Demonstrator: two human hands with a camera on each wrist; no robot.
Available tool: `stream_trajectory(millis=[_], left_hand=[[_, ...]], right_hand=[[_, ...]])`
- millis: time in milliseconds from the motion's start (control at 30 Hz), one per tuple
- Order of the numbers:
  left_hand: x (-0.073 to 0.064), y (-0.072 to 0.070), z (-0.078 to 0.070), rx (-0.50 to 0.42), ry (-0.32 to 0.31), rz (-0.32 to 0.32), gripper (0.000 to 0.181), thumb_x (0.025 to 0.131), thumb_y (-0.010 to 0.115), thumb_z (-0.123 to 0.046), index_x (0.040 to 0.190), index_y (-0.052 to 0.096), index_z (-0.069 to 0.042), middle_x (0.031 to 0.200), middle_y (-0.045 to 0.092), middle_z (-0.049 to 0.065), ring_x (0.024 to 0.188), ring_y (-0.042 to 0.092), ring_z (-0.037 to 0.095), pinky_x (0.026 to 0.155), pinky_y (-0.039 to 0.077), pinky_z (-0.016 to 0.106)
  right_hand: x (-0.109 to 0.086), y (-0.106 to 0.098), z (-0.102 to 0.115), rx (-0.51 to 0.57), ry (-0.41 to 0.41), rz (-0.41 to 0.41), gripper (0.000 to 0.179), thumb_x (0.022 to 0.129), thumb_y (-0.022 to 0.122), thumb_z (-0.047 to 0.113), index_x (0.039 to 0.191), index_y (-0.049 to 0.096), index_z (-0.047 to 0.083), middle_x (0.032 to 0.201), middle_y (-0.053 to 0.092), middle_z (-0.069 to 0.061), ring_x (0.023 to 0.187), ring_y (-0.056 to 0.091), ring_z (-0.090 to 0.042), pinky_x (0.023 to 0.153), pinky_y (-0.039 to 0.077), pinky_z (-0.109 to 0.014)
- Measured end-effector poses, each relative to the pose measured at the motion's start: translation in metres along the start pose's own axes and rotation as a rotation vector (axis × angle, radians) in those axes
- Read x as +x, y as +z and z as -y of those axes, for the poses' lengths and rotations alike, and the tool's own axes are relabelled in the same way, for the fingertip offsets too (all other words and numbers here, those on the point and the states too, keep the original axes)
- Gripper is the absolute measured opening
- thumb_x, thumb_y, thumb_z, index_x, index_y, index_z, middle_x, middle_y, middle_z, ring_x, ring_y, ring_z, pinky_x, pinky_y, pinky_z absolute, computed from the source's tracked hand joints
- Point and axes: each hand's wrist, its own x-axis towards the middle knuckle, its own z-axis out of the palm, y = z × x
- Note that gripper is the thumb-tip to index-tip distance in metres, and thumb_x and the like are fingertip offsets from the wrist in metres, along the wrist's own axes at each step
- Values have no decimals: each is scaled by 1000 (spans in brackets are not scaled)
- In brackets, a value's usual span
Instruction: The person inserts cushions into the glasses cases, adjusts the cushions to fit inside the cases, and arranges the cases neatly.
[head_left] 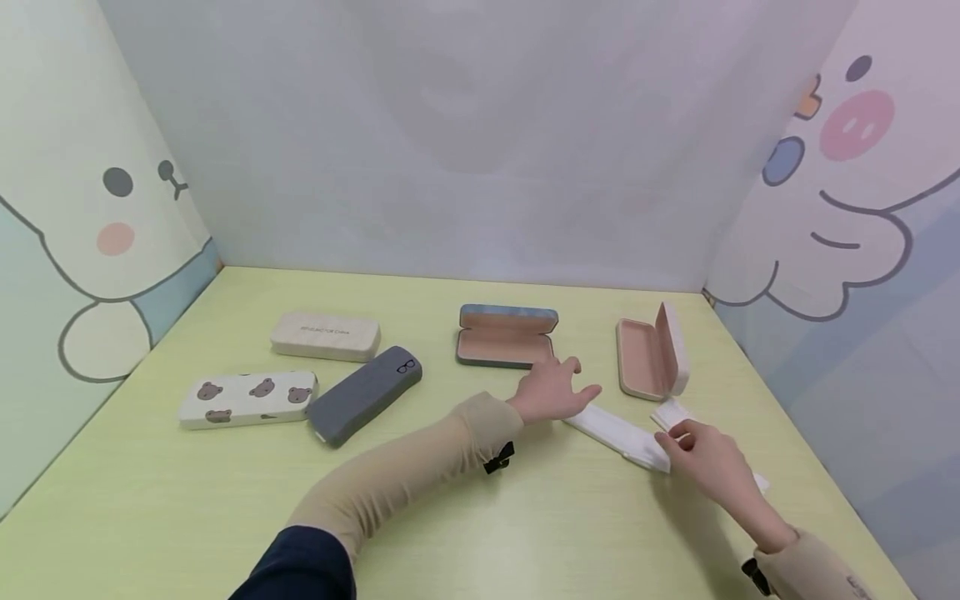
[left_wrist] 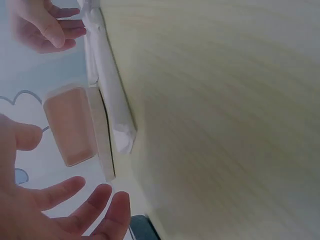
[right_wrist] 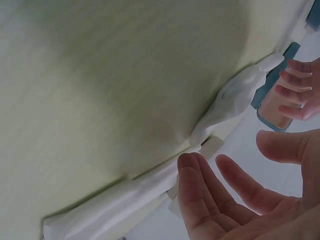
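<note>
My left hand [head_left: 551,392] reaches over the table with its fingers spread and nothing in them. It overlaps the near end of a long white soft wrapped strip [head_left: 618,435], close to an open blue-green glasses case [head_left: 504,347] with a pink lining. Loosely bent, my right hand [head_left: 712,462] hovers by the strip's other end, its thumb apart from the fingers in the right wrist view. Partly hidden behind that hand lies a second white strip [right_wrist: 115,205]. Beyond it, a white glasses case [head_left: 639,358] stands open, also pink inside.
On the left lie three closed glasses cases: a cream one with lettering [head_left: 326,336], a white one with bear prints [head_left: 247,400] and a dark grey one [head_left: 365,396]. A grey-white backdrop [head_left: 450,167] and cartoon-printed side panels border the yellow-green table [head_left: 480,542].
</note>
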Motion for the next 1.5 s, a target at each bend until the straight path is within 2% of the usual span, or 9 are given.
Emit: stream_trajectory(millis=[333,433,567,733,933,1133,1300,1500], left_hand=[[1,14,7,136,27,42,37,95,53,-43,123,62,-21,118,60,7,106,54,26,68,49,34],[2,17,8,188,54,51,33,94,58,-39,120,65,-21,115,60,6,101,51,23,64,47,31],[3,20,8,258,89,54,26,91,63,-32,112,69,-19,106,59,5,92,44,20,57,42,27],[4,17,2,294,75,59,21,88,66,-29,104,69,-15,100,57,4,90,41,19,54,41,26],[8,15,-1,256,27,85,19,85,70,-27,100,69,-14,100,58,4,91,45,19,58,43,28],[14,17,-1,192,-13,76,17,83,68,-17,99,71,-16,100,63,1,91,49,18,59,43,28],[16,18,-3,179,-7,83,12,86,61,-11,91,71,-16,92,65,-2,82,51,13,57,42,25],[17,16,-4,125,29,114,11,85,61,-7,83,69,-14,83,65,-3,71,50,10,52,40,22]], right_hand=[[0,17,-1,-72,-89,-64,23,87,64,18,92,68,-4,68,62,-4,61,51,-14,55,40,-31],[1,19,0,-120,-126,-68,16,86,66,16,80,66,1,60,53,-1,58,45,-14,52,35,-29],[0,21,0,-159,-156,-66,17,85,68,15,72,63,4,58,48,-2,57,40,-15,51,32,-29],[-1,20,-1,-164,-146,-71,17,85,68,16,82,69,-1,65,56,-6,61,45,-16,52,35,-30],[0,19,-3,-143,-129,-45,16,84,68,16,84,69,0,69,60,-7,62,47,-16,52,36,-29],[1,19,-3,-118,-91,-38,17,84,68,12,91,69,-3,80,66,-14,67,57,-19,55,44,-34],[0,20,-3,-110,-77,-32,15,85,67,11,91,68,-3,81,67,-14,70,60,-21,57,47,-37],[-1,19,-3,-107,-72,-38,14,85,65,10,91,66,-3,83,67,-16,71,61,-23,57,47,-38]])
